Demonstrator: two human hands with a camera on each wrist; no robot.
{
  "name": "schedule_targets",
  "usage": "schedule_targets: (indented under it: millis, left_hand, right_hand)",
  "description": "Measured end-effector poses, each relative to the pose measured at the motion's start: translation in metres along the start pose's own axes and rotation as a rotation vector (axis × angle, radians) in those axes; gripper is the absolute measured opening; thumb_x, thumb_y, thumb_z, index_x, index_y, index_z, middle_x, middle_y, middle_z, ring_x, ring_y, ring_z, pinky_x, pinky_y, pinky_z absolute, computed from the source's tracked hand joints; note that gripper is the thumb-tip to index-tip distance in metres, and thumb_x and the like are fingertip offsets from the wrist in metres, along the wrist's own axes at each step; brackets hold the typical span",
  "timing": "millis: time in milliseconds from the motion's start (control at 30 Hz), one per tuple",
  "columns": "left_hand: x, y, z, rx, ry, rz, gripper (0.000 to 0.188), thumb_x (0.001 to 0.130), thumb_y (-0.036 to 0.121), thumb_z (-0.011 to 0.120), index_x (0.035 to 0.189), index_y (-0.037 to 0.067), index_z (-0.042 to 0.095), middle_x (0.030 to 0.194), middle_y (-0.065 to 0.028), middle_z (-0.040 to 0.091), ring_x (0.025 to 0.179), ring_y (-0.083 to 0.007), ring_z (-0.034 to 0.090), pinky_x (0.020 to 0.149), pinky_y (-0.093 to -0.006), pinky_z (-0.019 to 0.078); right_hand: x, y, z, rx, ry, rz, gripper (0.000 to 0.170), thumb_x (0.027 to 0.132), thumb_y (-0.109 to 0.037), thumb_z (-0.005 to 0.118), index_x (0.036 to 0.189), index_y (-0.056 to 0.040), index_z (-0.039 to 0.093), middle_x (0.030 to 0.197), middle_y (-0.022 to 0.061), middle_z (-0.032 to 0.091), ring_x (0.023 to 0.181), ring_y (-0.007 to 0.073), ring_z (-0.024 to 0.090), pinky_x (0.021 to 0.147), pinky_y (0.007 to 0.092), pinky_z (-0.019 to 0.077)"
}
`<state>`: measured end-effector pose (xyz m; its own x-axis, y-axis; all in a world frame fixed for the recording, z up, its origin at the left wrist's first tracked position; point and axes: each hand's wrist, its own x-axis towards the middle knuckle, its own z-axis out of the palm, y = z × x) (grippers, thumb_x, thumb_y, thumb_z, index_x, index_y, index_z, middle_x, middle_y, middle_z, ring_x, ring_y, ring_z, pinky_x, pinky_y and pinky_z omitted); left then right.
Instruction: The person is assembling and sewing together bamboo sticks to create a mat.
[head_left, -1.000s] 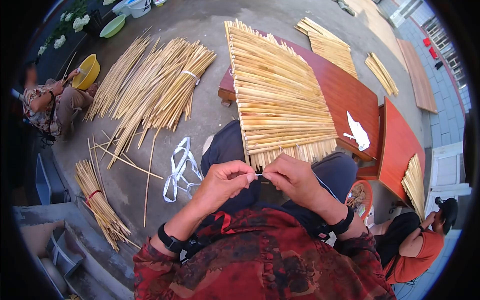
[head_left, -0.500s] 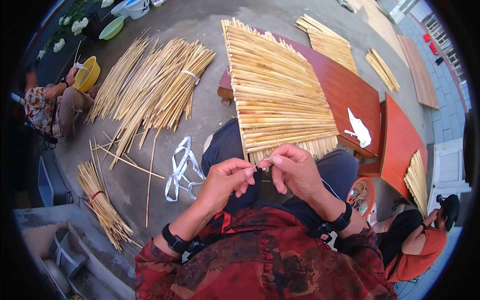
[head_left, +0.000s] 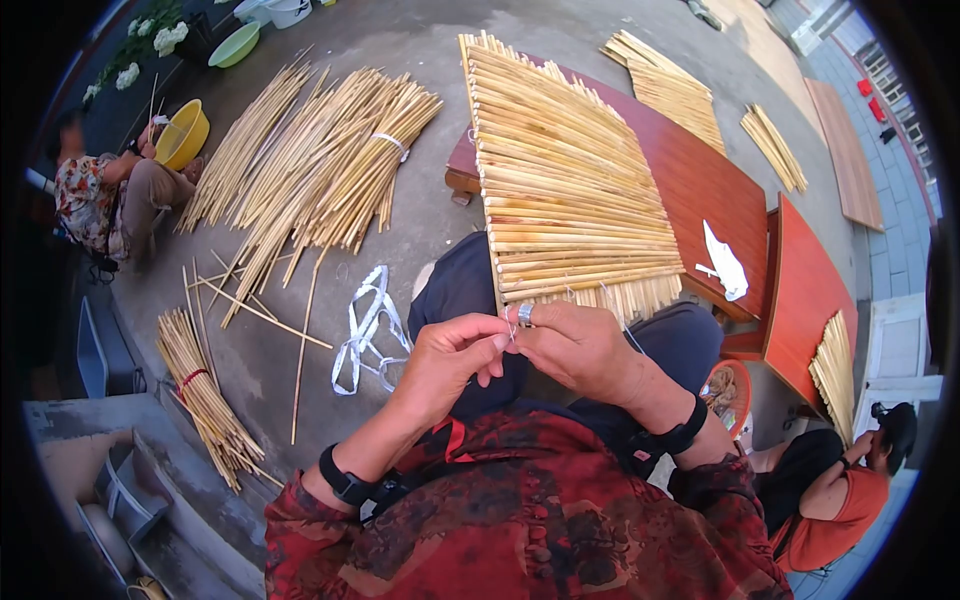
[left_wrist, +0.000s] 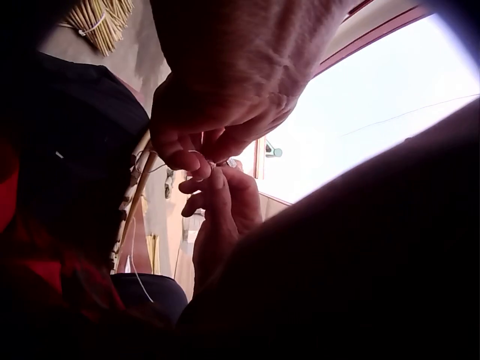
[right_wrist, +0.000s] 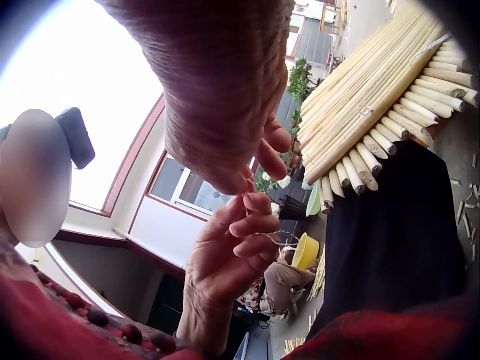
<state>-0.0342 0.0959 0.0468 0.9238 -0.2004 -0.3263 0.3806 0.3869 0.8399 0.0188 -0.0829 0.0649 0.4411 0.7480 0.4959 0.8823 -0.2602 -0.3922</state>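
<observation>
My left hand point(head_left: 455, 362) and right hand point(head_left: 580, 348) meet at the near edge of a mat of pale reed stalks point(head_left: 570, 170). Between thumb and forefinger each pinches a thin white string point(head_left: 514, 325); its tiny end is mostly covered by the fingertips. A silver ring point(head_left: 525, 315) sits on a right finger. Another length of string point(head_left: 633, 338) runs down past the right hand. The mat leans from my lap onto a red-brown table. In the left wrist view, the fingertips of both hands come together beside a hanging string point(left_wrist: 135, 259).
Bundled reed stalks point(head_left: 310, 160) lie on the ground to the left, near a tangle of white strip point(head_left: 365, 335). A smaller tied bundle point(head_left: 205, 395) lies closer. One person sits by a yellow basin point(head_left: 183, 135); another person point(head_left: 840, 490) sits at right beside an orange basket point(head_left: 735, 395).
My right hand lifted slightly off with its fingers spread, then came back against the left, fingers folded in and knuckles up. The left hand stayed nearly in place. The person by the basin moved their arms.
</observation>
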Motion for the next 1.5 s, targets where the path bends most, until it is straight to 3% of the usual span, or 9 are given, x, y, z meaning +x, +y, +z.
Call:
schedule_targets:
  millis: [167,367,667,933,1167,1267,1367,1433,1500]
  left_hand:
    - [0.001,-0.004,-0.002,-0.006,-0.007,-0.05,0.012,0.085,0.011,0.058,0.091,0.002,0.063,0.073,-0.0008,0.058,0.058,-0.0065,0.051,0.051,-0.0195,0.0414]
    - [0.002,-0.005,0.002,-0.152,0.001,-0.099,0.01,0.085,0.01,0.058,0.088,0.001,0.063,0.072,-0.0009,0.058,0.057,-0.0055,0.051,0.05,-0.0189,0.0418]
    - [0.005,-0.006,-0.004,0.019,-0.025,0.024,0.01,0.087,0.009,0.056,0.092,0.002,0.061,0.078,-0.0007,0.058,0.061,-0.0043,0.05,0.053,-0.0189,0.0417]
    - [0.009,0.009,-0.008,0.488,-0.213,0.22,0.006,0.083,0.007,0.059,0.085,0.002,0.062,0.077,0.0005,0.052,0.064,-0.0049,0.048,0.055,-0.0195,0.0385]
    - [0.009,0.001,-0.007,0.618,-0.121,0.24,0.004,0.081,0.003,0.059,0.084,0.001,0.061,0.076,0.0006,0.05,0.065,-0.0036,0.046,0.056,-0.0193,0.0369]
    - [0.009,0.001,-0.005,0.594,-0.033,0.209,0.006,0.079,0.005,0.06,0.081,0.0,0.059,0.072,-0.004,0.051,0.064,-0.0104,0.048,0.056,-0.0244,0.0376]
    - [0.01,-0.002,-0.006,0.51,-0.049,0.196,0.003,0.079,0.002,0.06,0.082,0.001,0.061,0.076,0.0027,0.05,0.065,-0.002,0.046,0.055,-0.018,0.0357]
    - [0.012,-0.005,-0.007,0.467,-0.017,0.218,0.003,0.08,0.002,0.06,0.082,0.001,0.061,0.077,0.0031,0.052,0.066,-0.0016,0.046,0.056,-0.0175,0.0362]
    - [0.014,-0.009,-0.008,0.424,-0.024,0.226,0.004,0.08,0.002,0.06,0.083,0.001,0.061,0.078,0.0032,0.052,0.067,-0.0013,0.046,0.056,-0.0169,0.0363]
  right_hand:
    - [0.001,-0.005,-0.003,-0.14,-0.109,-0.044,0.016,0.069,-0.008,0.058,0.084,-0.005,0.054,0.084,0.006,0.055,0.068,0.02,0.055,0.056,0.029,0.0454]
    - [-0.003,-0.008,0.001,-0.027,0.04,-0.018,0.015,0.07,-0.006,0.061,0.085,-0.0056,0.058,0.075,0.0056,0.051,0.063,0.0204,0.052,0.053,0.0298,0.0429]
    - [-0.014,-0.009,0.003,0.28,0.084,0.485,0.016,0.07,-0.004,0.068,0.084,-0.0052,0.06,0.077,0.0079,0.052,0.067,0.0206,0.054,0.057,0.028,0.0429]
    - [-0.012,-0.005,0.004,0.893,-0.021,0.84,0.004,0.085,-0.007,0.057,0.084,-0.0032,0.058,0.078,0.0002,0.05,0.065,0.0052,0.054,0.056,0.0174,0.0427]
    - [-0.008,-0.01,0.01,0.641,-0.038,0.786,0.007,0.083,-0.007,0.059,0.084,-0.001,0.058,0.078,0.0023,0.052,0.06,0.0076,0.054,0.054,0.02,0.0426]
    - [-0.005,-0.01,0.008,0.804,-0.083,0.994,0.009,0.083,-0.008,0.059,0.089,-0.0014,0.058,0.084,0.0029,0.055,0.061,0.0069,0.054,0.053,0.0194,0.0424]
    - [-0.007,-0.01,0.01,0.955,0.038,1.022,0.014,0.084,-0.008,0.058,0.097,-0.0034,0.056,0.086,0.0025,0.057,0.064,0.0054,0.054,0.054,0.0185,0.0428]
    - [-0.009,-0.012,0.012,0.789,0.196,0.865,0.018,0.084,-0.007,0.059,0.1,-0.0036,0.053,0.081,0.0009,0.056,0.064,0.0049,0.053,0.055,0.0176,0.0424]
    - [-0.008,-0.015,0.011,0.7,0.158,0.811,0.018,0.083,-0.005,0.06,0.099,-0.0033,0.054,0.079,0.001,0.056,0.062,0.0049,0.052,0.054,0.0175,0.0421]
